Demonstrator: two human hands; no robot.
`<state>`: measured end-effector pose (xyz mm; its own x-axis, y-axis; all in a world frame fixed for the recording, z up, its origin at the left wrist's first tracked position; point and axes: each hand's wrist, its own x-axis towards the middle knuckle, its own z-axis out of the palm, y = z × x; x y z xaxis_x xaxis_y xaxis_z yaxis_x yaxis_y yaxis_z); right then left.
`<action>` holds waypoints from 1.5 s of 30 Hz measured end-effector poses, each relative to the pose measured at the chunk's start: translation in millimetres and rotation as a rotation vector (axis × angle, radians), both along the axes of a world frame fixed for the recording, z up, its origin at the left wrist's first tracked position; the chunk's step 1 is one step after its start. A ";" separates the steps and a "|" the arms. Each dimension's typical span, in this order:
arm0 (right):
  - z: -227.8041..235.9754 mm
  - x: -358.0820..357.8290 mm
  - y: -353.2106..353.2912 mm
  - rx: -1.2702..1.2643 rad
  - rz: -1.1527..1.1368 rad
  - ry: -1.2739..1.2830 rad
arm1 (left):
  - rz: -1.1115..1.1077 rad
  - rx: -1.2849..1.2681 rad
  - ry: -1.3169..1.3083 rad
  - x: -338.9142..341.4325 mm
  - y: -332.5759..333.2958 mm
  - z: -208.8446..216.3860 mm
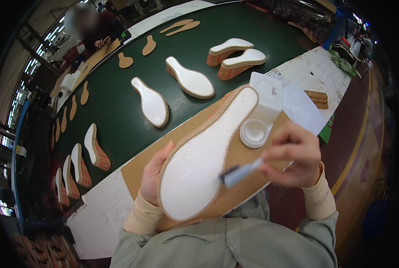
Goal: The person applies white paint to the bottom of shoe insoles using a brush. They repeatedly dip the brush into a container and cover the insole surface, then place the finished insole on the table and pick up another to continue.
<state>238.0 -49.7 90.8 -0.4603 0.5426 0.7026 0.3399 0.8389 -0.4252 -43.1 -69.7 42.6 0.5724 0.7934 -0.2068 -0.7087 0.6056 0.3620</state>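
Observation:
A large wedge shoe sole [199,163] with a white, glossy top and a braided tan edge tilts up in front of me. My left hand [154,173] grips it along the left side of its wide end; most of those fingers are hidden behind it. Pinched in my right hand [295,156] is a brush [242,173], its handle pale and its dark bristles at the sole's right edge. Motion blurs the brush, so contact with the sole cannot be made out. Behind the sole stands a white plastic container [267,96] with a round white cup [255,131] at its near end.
A green work surface [119,109] carries more white-topped wedge soles [189,80] and several flat tan insoles [149,45]. Brown cardboard [139,167] lies under my hands. White sheets [302,107] and brown strips [316,99] lie right of the container. Another person [103,29] works across at the far left.

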 end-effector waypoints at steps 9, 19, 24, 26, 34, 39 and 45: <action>-5.5 -10.1 -6.1 -0.119 0.097 -0.033 | 0.014 0.236 -0.171 -3.3 14.8 15.0; -7.2 -37.7 -8.6 -0.004 0.107 -0.070 | 0.020 0.201 -0.228 -4.5 17.2 16.9; -2.3 -38.5 -4.8 0.023 -0.040 0.128 | 0.022 0.240 -0.223 -2.4 14.4 20.1; 0.0 -37.3 -4.7 0.052 -0.062 0.075 | 0.023 0.301 -0.111 -2.3 14.7 21.6; -4.3 -42.9 -19.4 0.051 0.074 0.016 | 0.070 0.311 -0.181 -5.1 16.9 24.3; -14.1 -54.9 -26.5 0.118 0.125 -0.067 | 0.169 0.309 -0.175 -3.2 18.4 29.1; -5.1 -57.4 -28.6 0.033 -0.029 0.060 | 0.307 0.385 -0.122 -8.3 19.8 28.3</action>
